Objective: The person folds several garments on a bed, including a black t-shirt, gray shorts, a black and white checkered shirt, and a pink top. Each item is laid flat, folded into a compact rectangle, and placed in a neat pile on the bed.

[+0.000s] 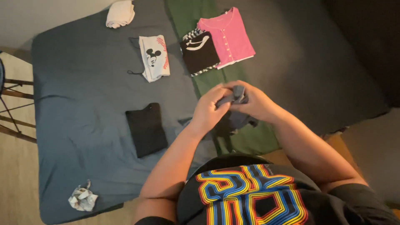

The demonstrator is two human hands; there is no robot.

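Hands meet above the bed's near edge: your left hand and right hand both pinch a small grey garment, fingers clamped on its bunched cloth, above the green blanket. Beside them lies a folded black garment.

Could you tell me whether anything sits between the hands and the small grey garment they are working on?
Nothing visible does. The left hand and the right hand both already grip the grey garment, held above the bed. The folded black garment lies apart, to the left.
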